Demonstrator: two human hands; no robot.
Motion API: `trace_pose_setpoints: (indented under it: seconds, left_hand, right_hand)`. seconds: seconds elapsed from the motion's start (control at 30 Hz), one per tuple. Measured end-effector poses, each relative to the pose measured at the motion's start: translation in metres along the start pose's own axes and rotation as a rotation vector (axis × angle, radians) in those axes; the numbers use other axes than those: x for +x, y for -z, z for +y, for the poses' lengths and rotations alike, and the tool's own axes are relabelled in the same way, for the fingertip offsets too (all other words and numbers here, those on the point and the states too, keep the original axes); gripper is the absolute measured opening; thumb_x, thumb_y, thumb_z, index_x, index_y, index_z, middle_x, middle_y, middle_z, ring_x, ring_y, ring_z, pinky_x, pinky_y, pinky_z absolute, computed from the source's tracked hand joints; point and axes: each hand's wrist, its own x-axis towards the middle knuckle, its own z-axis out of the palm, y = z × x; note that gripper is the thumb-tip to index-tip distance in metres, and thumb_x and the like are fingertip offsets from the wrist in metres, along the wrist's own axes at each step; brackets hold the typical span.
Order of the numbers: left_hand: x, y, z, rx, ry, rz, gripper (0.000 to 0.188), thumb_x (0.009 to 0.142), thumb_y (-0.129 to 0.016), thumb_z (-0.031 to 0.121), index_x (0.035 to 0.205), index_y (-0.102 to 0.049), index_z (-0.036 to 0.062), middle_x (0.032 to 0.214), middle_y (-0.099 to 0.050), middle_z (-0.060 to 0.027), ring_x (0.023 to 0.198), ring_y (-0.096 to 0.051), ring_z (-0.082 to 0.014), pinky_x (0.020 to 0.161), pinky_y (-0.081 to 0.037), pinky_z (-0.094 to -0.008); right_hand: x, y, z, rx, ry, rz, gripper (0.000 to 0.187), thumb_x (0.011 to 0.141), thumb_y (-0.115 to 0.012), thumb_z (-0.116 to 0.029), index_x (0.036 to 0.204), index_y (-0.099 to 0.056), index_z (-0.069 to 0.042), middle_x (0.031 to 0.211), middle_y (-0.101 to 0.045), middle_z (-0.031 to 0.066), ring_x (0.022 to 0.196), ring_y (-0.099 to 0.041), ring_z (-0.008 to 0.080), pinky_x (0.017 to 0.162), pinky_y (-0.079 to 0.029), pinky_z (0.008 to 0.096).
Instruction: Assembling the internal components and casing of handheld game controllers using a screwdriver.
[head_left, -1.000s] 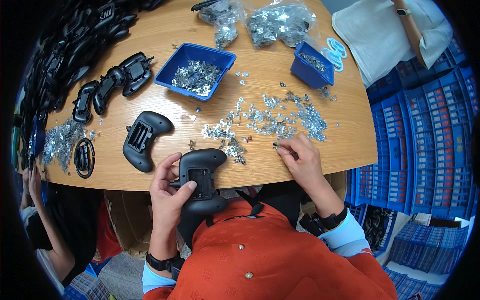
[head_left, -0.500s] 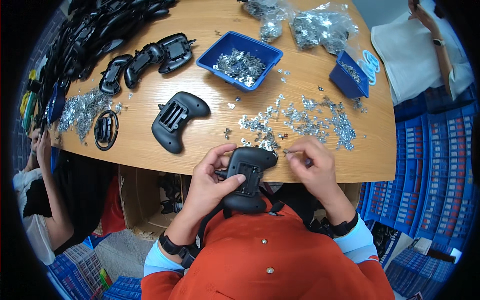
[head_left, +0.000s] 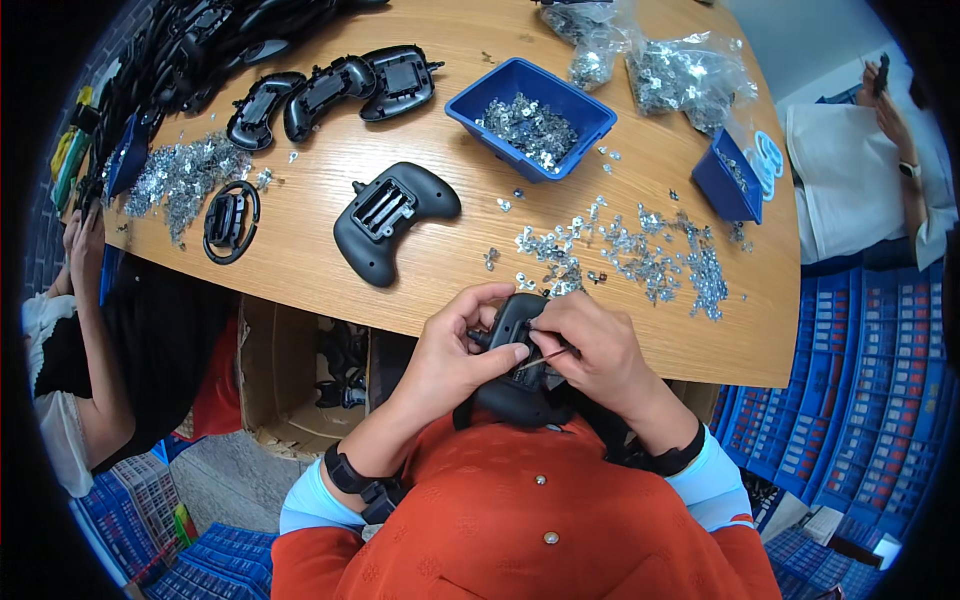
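My left hand (head_left: 465, 345) is wrapped round a black game controller (head_left: 510, 400), its thumb pressed near the open battery compartment. The controller stands tilted at the table's front edge, against my red clothing. Over its right side my right hand (head_left: 595, 350) is closed, fingertips at the compartment. A thin stick-like tool (head_left: 542, 360) juts from its fingers across the controller; whether the fingertips also pinch a small metal piece is hidden. Just beyond lie loose silvery metal contact pieces (head_left: 560, 270). A second black controller (head_left: 390, 225) lies farther left, its slotted compartment facing up.
A blue bin (head_left: 530, 120) of metal pieces and a smaller blue bin (head_left: 728, 180) stand beyond. Clear bags (head_left: 690, 75), controller shells (head_left: 330, 95) and a small black steering wheel (head_left: 230, 222) lie about. Another person's hands (head_left: 85, 245) are at left; a person in white stands at right.
My right hand has moved left from the loose metal pieces, where it pinched a small piece, onto the controller. My left hand keeps its hold. The whole view has shifted slightly.
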Motion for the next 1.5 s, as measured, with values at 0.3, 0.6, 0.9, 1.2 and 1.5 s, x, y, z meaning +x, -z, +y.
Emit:
trace_pose_setpoints:
  seconds: [0.3, 0.6, 0.9, 1.2, 1.5]
  left_hand:
    - [0.003, 0.002, -0.004, -0.085, 0.014, -0.015, 0.059, 0.078, -0.070, -0.002, 0.131, -0.046, -0.0003, 0.097, -0.060, -0.0028, 0.087, -0.060, -0.0067, 0.073, -0.050, -0.0193]
    - [0.003, 0.003, -0.003, -0.131, 0.005, -0.020, 0.057, 0.080, -0.071, 0.000, 0.131, -0.045, -0.0021, 0.097, -0.061, -0.0045, 0.085, -0.060, -0.0070, 0.072, -0.050, -0.0197]
    - [0.003, 0.002, -0.001, -0.141, 0.009, -0.035, 0.059, 0.080, -0.070, -0.001, 0.132, -0.043, -0.0021, 0.099, -0.061, -0.0054, 0.087, -0.060, -0.0079, 0.073, -0.051, -0.0205]
    - [0.002, 0.000, 0.000, -0.173, 0.015, -0.016, 0.060, 0.080, -0.070, -0.002, 0.133, -0.042, -0.0023, 0.099, -0.061, -0.0063, 0.087, -0.061, -0.0089, 0.074, -0.051, -0.0216]
    - [0.003, 0.003, -0.003, -0.198, 0.010, -0.018, 0.060, 0.078, -0.069, -0.002, 0.133, -0.044, -0.0006, 0.099, -0.059, -0.0041, 0.088, -0.060, -0.0077, 0.075, -0.052, -0.0203]
  right_hand:
    - [-0.004, 0.000, -0.002, 0.133, -0.127, 0.026, 0.014, 0.076, -0.067, 0.001, 0.089, -0.062, -0.002, 0.080, -0.059, 0.0114, 0.069, -0.062, 0.0281, 0.059, -0.050, 0.0352]
    - [-0.005, 0.003, -0.007, 0.216, -0.375, -0.002, 0.009, 0.078, -0.068, -0.003, 0.082, -0.061, 0.000, 0.077, -0.058, 0.0103, 0.069, -0.060, 0.0244, 0.059, -0.046, 0.0331]
    - [-0.006, -0.004, -0.011, 0.203, -0.378, 0.075, 0.009, 0.078, -0.069, -0.003, 0.078, -0.061, -0.001, 0.071, -0.054, 0.0055, 0.062, -0.051, 0.0156, 0.055, -0.039, 0.0283]
    - [-0.008, -0.006, -0.010, 0.131, -0.348, 0.055, 0.007, 0.079, -0.068, -0.004, 0.081, -0.062, -0.001, 0.074, -0.055, 0.0097, 0.062, -0.058, 0.0221, 0.054, -0.045, 0.0320]
    - [-0.008, 0.000, -0.008, 0.040, -0.227, 0.138, 0.014, 0.076, -0.070, -0.002, 0.090, -0.065, -0.002, 0.077, -0.056, 0.0098, 0.063, -0.060, 0.0236, 0.054, -0.048, 0.0325]
